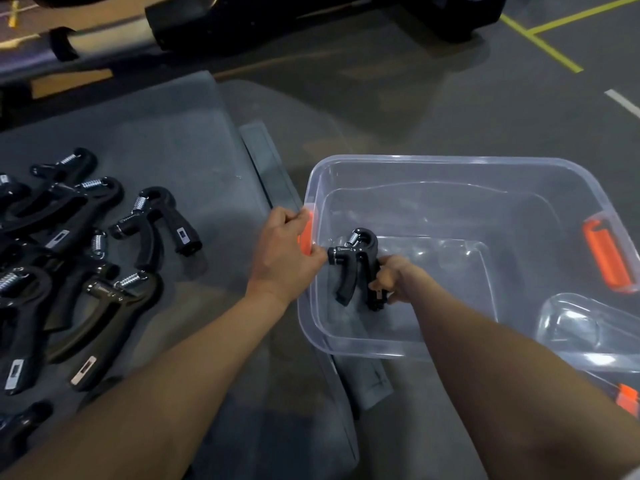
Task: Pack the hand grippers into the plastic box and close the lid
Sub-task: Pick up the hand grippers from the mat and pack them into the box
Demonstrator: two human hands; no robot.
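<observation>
A clear plastic box [450,164] with orange side latches stands open on the floor at the right. My left hand [284,251] grips its left rim at the orange latch [306,233]. My right hand [393,277] is inside the box, shut on one handle of a black hand gripper [353,265] held upright near the box's left wall. Several more black hand grippers [69,258] with steel springs lie in a loose pile on a grey mat [180,140] at the left. The clear lid [588,327] with an orange latch lies at the lower right, partly against the box.
A grey strip [266,161] runs along the mat's right edge beside the box. Dark equipment [311,19] stands at the top. The grey floor carries yellow lines [540,39] and a white line at the upper right.
</observation>
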